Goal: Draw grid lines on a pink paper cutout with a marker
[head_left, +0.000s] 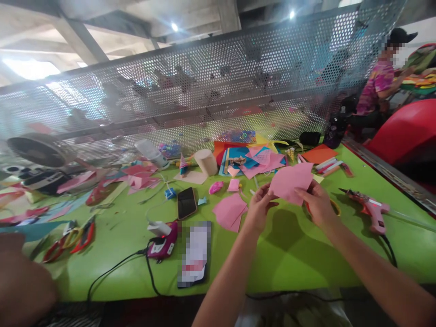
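A pink sheet, cut with a curved edge, is held up above the green table between both hands. My left hand pinches its lower left corner. On its right side, my right hand grips the lower edge with the thumb in front. Behind my right hand, scissors with orange-yellow handles lie partly hidden. More pink cut pieces lie stacked to the left of my left hand. A pink glue gun rests on its side to the right.
On the green table lie a dark phone, a second phone and a purple power strip with cables. Scissors and pliers are at left, near another person's arm. A perforated metal screen stands behind.
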### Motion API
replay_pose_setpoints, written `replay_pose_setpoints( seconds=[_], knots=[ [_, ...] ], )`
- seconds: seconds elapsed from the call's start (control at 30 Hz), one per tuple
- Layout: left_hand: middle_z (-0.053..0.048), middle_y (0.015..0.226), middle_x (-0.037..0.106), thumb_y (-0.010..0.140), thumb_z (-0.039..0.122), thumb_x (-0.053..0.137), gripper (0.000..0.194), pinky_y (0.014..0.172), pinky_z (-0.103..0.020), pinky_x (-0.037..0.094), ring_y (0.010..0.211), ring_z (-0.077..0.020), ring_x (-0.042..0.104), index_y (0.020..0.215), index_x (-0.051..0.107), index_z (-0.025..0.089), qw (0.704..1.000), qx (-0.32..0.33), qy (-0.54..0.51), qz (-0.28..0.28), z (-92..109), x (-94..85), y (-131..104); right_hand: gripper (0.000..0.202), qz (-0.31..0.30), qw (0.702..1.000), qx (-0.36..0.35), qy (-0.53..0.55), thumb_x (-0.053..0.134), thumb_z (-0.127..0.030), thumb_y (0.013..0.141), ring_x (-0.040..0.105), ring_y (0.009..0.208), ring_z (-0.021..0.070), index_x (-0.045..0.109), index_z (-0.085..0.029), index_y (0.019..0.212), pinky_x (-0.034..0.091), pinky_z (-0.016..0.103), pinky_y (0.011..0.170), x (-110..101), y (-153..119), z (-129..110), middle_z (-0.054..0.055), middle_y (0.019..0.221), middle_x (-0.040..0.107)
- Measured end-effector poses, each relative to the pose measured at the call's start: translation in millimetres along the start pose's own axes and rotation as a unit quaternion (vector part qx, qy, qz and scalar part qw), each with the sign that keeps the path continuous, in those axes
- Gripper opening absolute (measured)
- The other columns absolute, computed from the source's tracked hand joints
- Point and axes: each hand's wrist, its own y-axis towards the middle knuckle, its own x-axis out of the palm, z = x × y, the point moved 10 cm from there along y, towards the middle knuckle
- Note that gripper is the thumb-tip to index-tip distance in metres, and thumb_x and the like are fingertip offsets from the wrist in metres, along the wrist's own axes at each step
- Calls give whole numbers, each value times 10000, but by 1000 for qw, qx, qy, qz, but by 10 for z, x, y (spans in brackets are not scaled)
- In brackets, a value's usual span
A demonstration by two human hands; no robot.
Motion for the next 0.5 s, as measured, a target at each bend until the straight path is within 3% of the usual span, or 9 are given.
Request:
replay_pose_setpoints(
  seconds=[0.1,0.17,0.33,0.5],
  knots=[
    [-90,1216,761,722,491,973,609,860,-287,575,1049,-205,718,1210,758,197,997,-35,12,-62,-163,227,-55,466,15,1000,-2,-2,867,-431,801,721,1208,290,709,-294,1218,583,447,1059,29,-39,-13,62,1307,780],
    [-84,1143,780,692,511,987,599,852,-290,577,961,-184,722,1141,775,175,997,-56,5,-55,-266,251,-65,480,2,1000,5,-10,887,-421,789,723,1206,302,721,-288,1220,583,455,1064,111,-84,-40,73,1309,780],
    [-7,798,707,682,557,964,533,688,-284,584,717,-161,719,923,701,162,998,-54,-30,25,-247,0,8,619,-119,992,16,-27,873,-398,822,735,1110,279,644,-314,1392,625,429,949,355,-193,-170,69,1274,769],
    [32,693,605,699,512,935,483,550,-224,520,703,-185,771,822,606,180,998,-47,-13,42,-82,-161,46,424,-137,983,-77,-94,673,-287,968,688,1048,211,669,-375,1383,601,353,883,184,-118,-428,38,1278,727]
  ],
)
